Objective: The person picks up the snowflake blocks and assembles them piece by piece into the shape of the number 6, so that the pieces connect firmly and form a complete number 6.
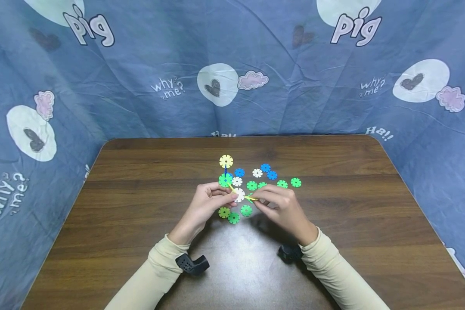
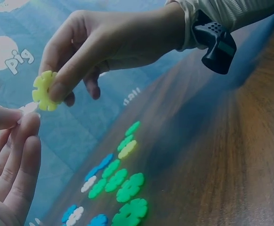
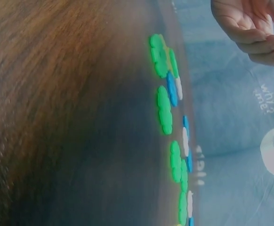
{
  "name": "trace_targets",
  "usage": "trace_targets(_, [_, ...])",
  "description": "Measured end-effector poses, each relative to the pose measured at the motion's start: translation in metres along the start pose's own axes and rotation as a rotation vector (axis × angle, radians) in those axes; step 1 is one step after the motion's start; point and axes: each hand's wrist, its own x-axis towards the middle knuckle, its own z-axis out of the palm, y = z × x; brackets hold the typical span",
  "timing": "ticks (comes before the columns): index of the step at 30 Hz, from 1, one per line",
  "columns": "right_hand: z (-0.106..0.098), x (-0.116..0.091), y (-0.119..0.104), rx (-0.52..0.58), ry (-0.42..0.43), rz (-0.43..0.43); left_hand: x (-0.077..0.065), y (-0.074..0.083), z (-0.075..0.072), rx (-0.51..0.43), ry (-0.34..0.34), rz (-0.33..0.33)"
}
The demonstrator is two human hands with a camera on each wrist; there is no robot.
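Both clamped: my left hand (image 1: 208, 203) and my right hand (image 1: 282, 206)

Left fingertips pinch a notched round white plastic disc (image 1: 240, 195); it sits at the right side of that grip, between the hands. Right thumb and fingers pinch a notched round yellow plastic disc (image 2: 41, 87), edge-on in the head view, left of that grip, at white's right edge. Can't tell if the slots are engaged.

Off my left fingertips, running far and left: a tilted thin yellow disc (image 1: 231, 187), a green disc (image 1: 222, 180), an edge-on blue disc (image 1: 225, 170), a yellow end disc (image 1: 224, 162). Held group total: 6 (3 yellow, 1 each white, green, blue).

Loose on the brown wood-grain table (image 1: 120, 241), I count 15: seven green discs (image 1: 246, 210), four blue discs (image 1: 272, 175), two white discs (image 1: 257, 173), two loose yellow discs (image 1: 224, 212). One loose yellow is on the near side of my left fingertips, beside a green; the other shows in the left wrist view, beside a green toward the right.
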Motion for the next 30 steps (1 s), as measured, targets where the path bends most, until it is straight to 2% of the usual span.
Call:
trace_targets(16, [0.0023,-0.0022,-0.0031,-0.024,-0.016,-0.004,-0.0012,-0.0032,0.0029,0.033,-0.047,-0.03])
trace_targets(25, [0.0039,-0.0039,-0.0059,-0.116,-0.024,-0.05,-0.0017,-0.002,0.0026,0.053,-0.068,-0.034])
trace_targets(30, [0.0054,-0.0029,-0.0073,-0.114,-0.034,-0.022,-0.0013,-0.0034,0.0024,0.047,-0.067,-0.029])
